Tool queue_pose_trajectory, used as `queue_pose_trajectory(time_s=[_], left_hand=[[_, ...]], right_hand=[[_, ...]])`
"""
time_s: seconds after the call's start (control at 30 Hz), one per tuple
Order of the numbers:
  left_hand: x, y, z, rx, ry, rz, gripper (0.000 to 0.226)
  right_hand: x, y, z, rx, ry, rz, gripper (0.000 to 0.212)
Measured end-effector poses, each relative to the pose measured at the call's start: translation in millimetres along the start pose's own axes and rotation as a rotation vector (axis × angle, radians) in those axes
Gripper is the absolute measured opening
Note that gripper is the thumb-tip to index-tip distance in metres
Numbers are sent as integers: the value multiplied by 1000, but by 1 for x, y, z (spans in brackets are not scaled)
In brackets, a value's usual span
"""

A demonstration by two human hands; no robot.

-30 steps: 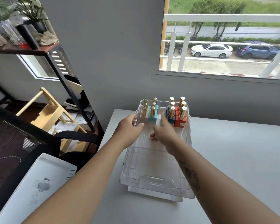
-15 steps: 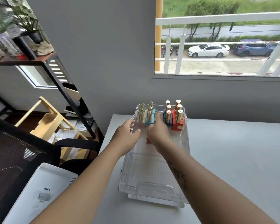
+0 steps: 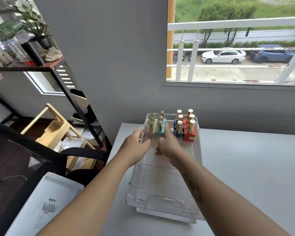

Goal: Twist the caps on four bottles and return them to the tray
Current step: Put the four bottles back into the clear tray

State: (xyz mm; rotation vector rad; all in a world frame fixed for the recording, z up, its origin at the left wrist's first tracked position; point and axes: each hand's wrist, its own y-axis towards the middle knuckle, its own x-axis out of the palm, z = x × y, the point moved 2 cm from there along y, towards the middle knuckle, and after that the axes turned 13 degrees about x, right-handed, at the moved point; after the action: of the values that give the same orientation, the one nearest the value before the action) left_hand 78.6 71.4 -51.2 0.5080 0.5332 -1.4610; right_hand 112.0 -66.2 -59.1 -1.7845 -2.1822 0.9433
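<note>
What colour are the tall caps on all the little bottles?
Shiny gold caps, clearest in the head view.

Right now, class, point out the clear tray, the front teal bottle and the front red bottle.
clear tray (image 3: 165, 202): head view, on its near wall.
front teal bottle (image 3: 160, 134): head view, on its teal square base.
front red bottle (image 3: 187, 137): head view, on its red square base.

"DIY" — black print on white box (image 3: 46, 204); smaller print below unreadable.
</note>
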Motion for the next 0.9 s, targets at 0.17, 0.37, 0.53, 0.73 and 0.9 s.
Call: queue_pose_trajectory(time_s=[0.17,0.37,0.53,0.73,0.9], left_hand=[[-4,-9,12,19,104,126,43],[5,-27,60,376,339,331,6],[53,-5,74,108,264,55,20],[79,9,74,-42,242,49,19],[86,16,73,-63,87,82,24]], right_hand=[[2,-18,7,-60,1,107,64],[-27,-48,17,-138,20,87,43],[-77,-74,29,-350,-87,512,26],[-90,-67,51,-168,-11,462,38],[-83,-69,56,-179,58,311,36]])
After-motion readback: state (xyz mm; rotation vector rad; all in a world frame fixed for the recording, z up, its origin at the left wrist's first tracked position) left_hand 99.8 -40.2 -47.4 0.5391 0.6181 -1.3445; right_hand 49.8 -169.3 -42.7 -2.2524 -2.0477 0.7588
